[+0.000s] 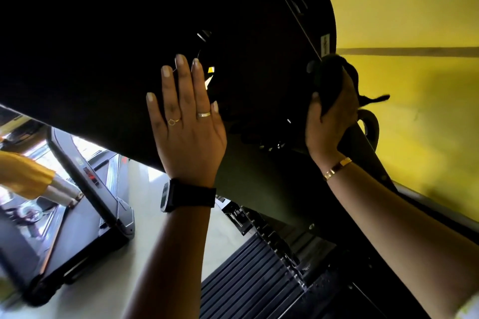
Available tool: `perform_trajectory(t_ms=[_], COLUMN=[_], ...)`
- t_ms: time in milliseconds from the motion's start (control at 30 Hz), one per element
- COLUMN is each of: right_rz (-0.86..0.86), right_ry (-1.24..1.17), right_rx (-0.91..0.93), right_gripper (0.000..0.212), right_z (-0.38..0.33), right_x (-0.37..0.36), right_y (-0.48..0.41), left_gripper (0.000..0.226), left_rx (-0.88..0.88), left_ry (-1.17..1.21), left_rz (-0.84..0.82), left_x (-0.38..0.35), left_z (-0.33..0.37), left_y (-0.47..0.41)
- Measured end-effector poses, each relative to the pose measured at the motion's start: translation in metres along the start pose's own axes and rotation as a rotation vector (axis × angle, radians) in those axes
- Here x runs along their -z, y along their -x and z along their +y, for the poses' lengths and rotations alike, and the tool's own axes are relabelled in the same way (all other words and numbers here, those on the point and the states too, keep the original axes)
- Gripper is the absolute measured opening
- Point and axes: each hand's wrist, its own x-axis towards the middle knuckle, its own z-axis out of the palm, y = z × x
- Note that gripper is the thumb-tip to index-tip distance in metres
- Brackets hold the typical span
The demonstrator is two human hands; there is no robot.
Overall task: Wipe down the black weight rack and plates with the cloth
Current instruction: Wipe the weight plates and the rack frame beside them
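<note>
A large black weight machine cover [129,41] fills the upper left of the head view. My left hand [188,122] lies flat on it with straight fingers, a black watch on the wrist. My right hand [329,116] grips a dark cloth [334,80] and presses it against the right edge of the black frame [311,21], beside the yellow wall. A loose end of the cloth sticks out to the right. A stack of black weight plates [248,277] sits below, between my forearms.
A treadmill [85,204] stands at the lower left on the pale floor [166,215]. A person's yellow sleeve [23,173] shows at the far left. The yellow wall [414,111] with a dark stripe closes off the right side.
</note>
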Motion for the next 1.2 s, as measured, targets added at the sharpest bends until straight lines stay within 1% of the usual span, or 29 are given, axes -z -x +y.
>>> perform_trajectory(t_ms=[100, 133, 167, 267, 300, 333, 367, 433, 467, 500, 533, 567, 600, 633, 667, 700, 733, 833, 867, 967, 1033, 1067, 1100, 1133, 1200], right_rz=[0.076, 0.072, 0.034, -0.174, -0.247, -0.311, -0.359, -0.421, -0.44, -0.445, -0.444, -0.445, -0.442, -0.434, -0.428, -0.42, -0.403, -0.338, -0.299, -0.123, -0.009, -0.006, -0.046, -0.111, -0.268], right_ry=[0.044, 0.081, 0.113, 0.096, 0.094, 0.133, 0.205, 0.341, 0.392, 0.432, 0.461, 0.479, 0.478, 0.465, 0.445, 0.424, 0.408, 0.31, 0.268, 0.163, 0.131, 0.142, 0.164, 0.179, 0.163], right_rx=[-0.266, -0.302, -0.288, -0.125, -0.044, 0.074, 0.237, 0.637, 0.819, 0.973, 1.085, 1.153, 1.185, 1.176, 1.114, 0.997, 0.844, 0.336, 0.196, -0.179, -0.429, -0.506, -0.51, -0.45, -0.234], right_gripper=[0.066, 0.069, 0.071, 0.074, 0.073, 0.07, 0.065, 0.059, 0.061, 0.068, 0.075, 0.079, 0.077, 0.07, 0.061, 0.056, 0.054, 0.072, 0.072, 0.065, 0.06, 0.061, 0.064, 0.069, 0.078], right_z=[0.009, 0.005, 0.0, -0.018, -0.018, -0.016, -0.008, 0.022, 0.04, 0.057, 0.071, 0.083, 0.09, 0.094, 0.094, 0.091, 0.087, 0.077, 0.076, 0.071, 0.05, 0.038, 0.025, 0.012, -0.009], right_x=[0.005, 0.005, 0.004, 0.004, 0.005, 0.007, 0.009, 0.015, 0.019, 0.023, 0.027, 0.03, 0.033, 0.035, 0.037, 0.038, 0.038, 0.038, 0.037, 0.032, 0.026, 0.022, 0.02, 0.018, 0.017], right_y=[0.03, 0.044, 0.059, 0.111, 0.128, 0.144, 0.159, 0.182, 0.189, 0.192, 0.192, 0.188, 0.18, 0.17, 0.156, 0.141, 0.127, 0.09, 0.081, 0.067, 0.068, 0.074, 0.084, 0.096, 0.125], left_gripper=[0.051, 0.051, 0.051, 0.051, 0.051, 0.051, 0.051, 0.051, 0.051, 0.051, 0.051, 0.051, 0.051, 0.051, 0.051, 0.051, 0.051, 0.051, 0.051, 0.051, 0.051, 0.051, 0.051, 0.051, 0.051], left_rx=[0.005, 0.008, 0.011, 0.009, 0.011, 0.015, 0.017, 0.019, 0.021, 0.024, 0.026, 0.028, 0.026, 0.024, 0.02, 0.017, 0.014, 0.014, 0.015, 0.013, 0.011, 0.008, 0.008, 0.011, 0.02], left_ry=[-0.003, -0.004, -0.001, 0.001, -0.001, 0.0, 0.002, 0.006, 0.008, 0.014, 0.02, 0.024, 0.024, 0.02, 0.016, 0.015, 0.017, 0.022, 0.023, 0.018, 0.022, 0.019, 0.018, 0.021, 0.035], left_rz=[-0.001, 0.0, 0.001, 0.002, 0.003, 0.006, 0.006, 0.003, 0.004, 0.005, 0.006, 0.006, 0.004, 0.003, 0.005, 0.007, 0.01, 0.009, 0.007, 0.001, -0.002, -0.001, -0.001, 0.0, -0.004], left_x=[-0.001, -0.002, -0.002, -0.002, -0.002, -0.002, -0.002, -0.002, -0.002, -0.002, -0.003, -0.003, -0.003, -0.003, -0.003, -0.003, -0.003, -0.002, -0.002, -0.002, -0.002, -0.002, -0.002, -0.002, -0.001], left_z=[0.001, 0.001, 0.0, 0.0, 0.0, 0.001, 0.001, 0.001, 0.001, 0.001, 0.0, 0.0, 0.0, 0.0, 0.0, 0.0, 0.0, -0.001, -0.001, 0.0, 0.001, 0.0, 0.0, -0.001, 0.0], left_y=[0.001, 0.002, 0.002, 0.001, 0.001, 0.001, 0.001, 0.002, 0.002, 0.002, 0.002, 0.002, 0.002, 0.002, 0.002, 0.002, 0.001, 0.001, 0.001, 0.002, 0.002, 0.002, 0.002, 0.002, 0.002])
